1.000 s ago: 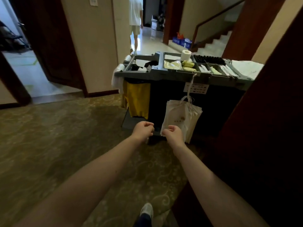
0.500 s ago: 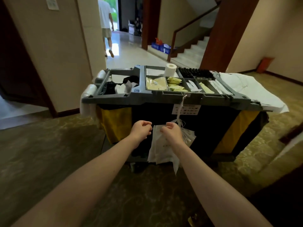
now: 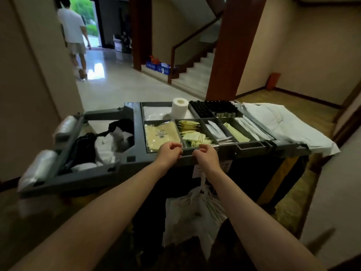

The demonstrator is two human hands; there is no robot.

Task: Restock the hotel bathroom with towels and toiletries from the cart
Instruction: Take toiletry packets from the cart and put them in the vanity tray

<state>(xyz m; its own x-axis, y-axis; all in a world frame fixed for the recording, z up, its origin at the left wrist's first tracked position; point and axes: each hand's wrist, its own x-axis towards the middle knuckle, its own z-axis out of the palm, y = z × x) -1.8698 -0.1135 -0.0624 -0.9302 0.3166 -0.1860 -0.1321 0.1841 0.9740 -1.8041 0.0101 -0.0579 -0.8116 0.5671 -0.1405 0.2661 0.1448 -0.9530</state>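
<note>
Closed right up to the housekeeping cart point(image 3: 136, 159), having stood back across the carpet a second ago. Holds left hand point(image 3: 169, 153) and right hand point(image 3: 205, 155) over its near rim, both curled narrow, gripping nothing visible. Puts toiletry sachets point(image 3: 192, 132) just beyond the knuckles, toilet roll point(image 3: 180, 108) behind and folded white linen point(image 3: 273, 122) at the right end, so probably ready to start picking.

Dim indoor light. Daylight enters through the doorway point(image 3: 88, 16) at eleven o'clock and glares off the polished floor point(image 3: 97, 69). Wide-angle distortion bends the edges. The cart point(image 3: 78, 178) looks soft at nine o'clock, perhaps from motion blur.
</note>
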